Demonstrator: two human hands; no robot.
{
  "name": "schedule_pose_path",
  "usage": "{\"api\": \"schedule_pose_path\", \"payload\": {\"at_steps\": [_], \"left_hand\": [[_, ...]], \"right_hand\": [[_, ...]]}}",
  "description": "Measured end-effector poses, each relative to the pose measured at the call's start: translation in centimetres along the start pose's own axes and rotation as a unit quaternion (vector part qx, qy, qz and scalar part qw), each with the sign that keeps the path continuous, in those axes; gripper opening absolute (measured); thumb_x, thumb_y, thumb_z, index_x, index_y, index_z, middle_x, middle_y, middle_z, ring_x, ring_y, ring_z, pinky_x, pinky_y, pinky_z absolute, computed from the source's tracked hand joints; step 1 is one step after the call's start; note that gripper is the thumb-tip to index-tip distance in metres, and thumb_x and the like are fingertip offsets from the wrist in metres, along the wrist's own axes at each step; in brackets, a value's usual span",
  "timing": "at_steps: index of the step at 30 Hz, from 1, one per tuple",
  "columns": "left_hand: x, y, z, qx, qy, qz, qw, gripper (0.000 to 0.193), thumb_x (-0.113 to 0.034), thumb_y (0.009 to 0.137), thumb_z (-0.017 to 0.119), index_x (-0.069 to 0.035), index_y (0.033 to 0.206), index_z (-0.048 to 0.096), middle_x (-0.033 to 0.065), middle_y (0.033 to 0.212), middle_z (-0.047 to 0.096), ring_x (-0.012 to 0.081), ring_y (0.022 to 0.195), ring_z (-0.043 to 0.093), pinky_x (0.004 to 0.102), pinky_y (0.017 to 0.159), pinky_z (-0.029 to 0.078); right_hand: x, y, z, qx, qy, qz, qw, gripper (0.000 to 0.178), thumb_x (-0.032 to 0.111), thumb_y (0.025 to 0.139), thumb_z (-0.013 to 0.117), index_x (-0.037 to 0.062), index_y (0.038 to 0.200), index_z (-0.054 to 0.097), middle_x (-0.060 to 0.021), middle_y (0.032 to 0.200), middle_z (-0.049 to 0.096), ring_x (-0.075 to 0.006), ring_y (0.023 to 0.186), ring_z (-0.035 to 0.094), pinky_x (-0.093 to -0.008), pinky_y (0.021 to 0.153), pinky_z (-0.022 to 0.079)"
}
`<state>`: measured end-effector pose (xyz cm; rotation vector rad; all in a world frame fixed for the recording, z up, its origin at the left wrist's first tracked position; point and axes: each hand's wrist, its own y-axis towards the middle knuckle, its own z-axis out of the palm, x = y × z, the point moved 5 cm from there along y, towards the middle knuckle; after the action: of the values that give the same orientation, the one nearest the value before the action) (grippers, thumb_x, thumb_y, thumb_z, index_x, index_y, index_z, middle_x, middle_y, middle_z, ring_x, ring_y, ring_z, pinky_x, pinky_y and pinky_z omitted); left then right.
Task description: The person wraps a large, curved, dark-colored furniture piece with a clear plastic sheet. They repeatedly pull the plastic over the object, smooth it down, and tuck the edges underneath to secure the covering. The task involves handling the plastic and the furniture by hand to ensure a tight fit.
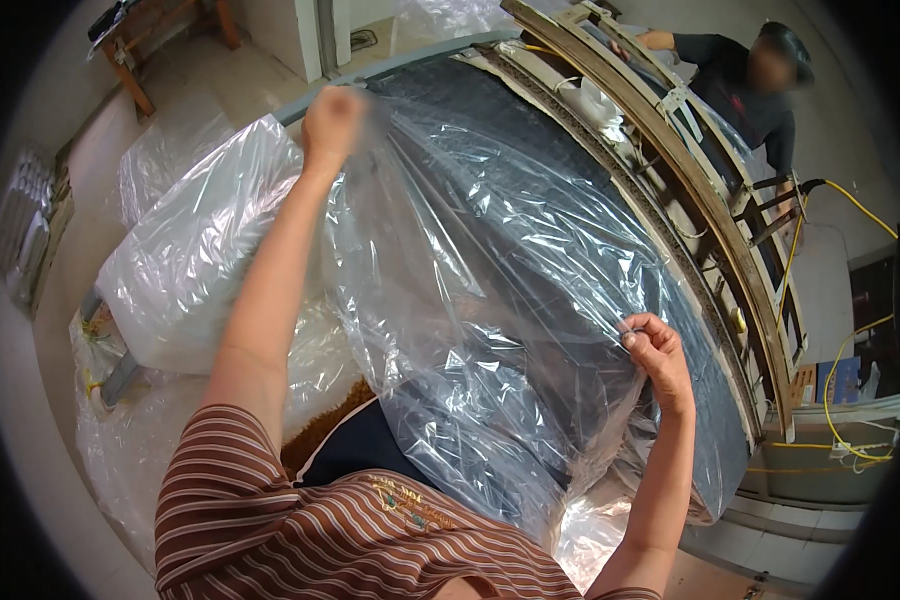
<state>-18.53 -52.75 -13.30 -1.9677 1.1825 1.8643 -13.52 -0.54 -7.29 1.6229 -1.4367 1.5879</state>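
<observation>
A large sheet of clear plastic film [450, 270] lies wrinkled over a dark table top [490, 95] and hangs down in front of my body. Stretched far forward, my left hand [332, 122] is closed on the film near the table's far left part; its fingertips are partly blurred. On the right, my right hand [658, 355] pinches the film between thumb and fingers, a little above the table. Between the two hands the film is drawn into long folds. Its lower part gathers in a bunch below my right hand.
Beyond the table runs a long wooden and metal frame [710, 190] with yellow cables. Another person [745, 85] works behind it. To my left is a thick bundle of clear plastic [205, 250]. A wooden stool [135, 70] stands at the far left.
</observation>
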Motion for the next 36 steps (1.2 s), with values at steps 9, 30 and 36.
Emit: {"api": "schedule_pose_path", "payload": {"at_steps": [9, 30, 36], "left_hand": [[0.1, -0.8, -0.8, 0.031, -0.032, -0.041, 0.998, 0.015, -0.013, 0.081, 0.07, -0.003, 0.084, 0.059, 0.0019, 0.081, 0.056, 0.011, 0.067, 0.054, 0.0261, 0.067, 0.045], [1.1, -0.4, -0.5, 0.054, -0.141, -0.11, 0.982, 0.015, -0.015, 0.089, 0.062, -0.006, 0.102, 0.064, -0.0019, 0.085, 0.06, 0.0068, 0.074, 0.052, 0.0223, 0.069, 0.044], [-2.1, 5.4, 2.5, 0.025, -0.102, 0.051, 0.993, 0.017, -0.019, 0.085, 0.066, -0.004, 0.092, 0.065, -0.0007, 0.081, 0.061, 0.0086, 0.073, 0.054, 0.024, 0.065, 0.044]], "right_hand": [[-0.2, -0.1, 0.0, -0.014, 0.012, -0.01, 1.0, 0.022, 0.019, 0.082, 0.071, 0.0085, 0.099, 0.062, 0.0136, 0.061, 0.043, 0.0013, 0.055, 0.033, -0.0171, 0.051, 0.022], [0.6, -1.3, 1.4, -0.043, -0.012, -0.061, 0.997, 0.019, 0.01, 0.082, 0.069, 0.004, 0.099, 0.063, 0.0085, 0.068, 0.049, -0.0022, 0.061, 0.044, -0.0186, 0.056, 0.034], [-0.7, -6.5, 3.3, 0.159, -0.206, -0.148, 0.954, 0.024, 0.025, 0.085, 0.066, 0.0016, 0.084, 0.065, -0.0064, 0.08, 0.056, -0.0172, 0.077, 0.054, -0.0313, 0.065, 0.042]]}}
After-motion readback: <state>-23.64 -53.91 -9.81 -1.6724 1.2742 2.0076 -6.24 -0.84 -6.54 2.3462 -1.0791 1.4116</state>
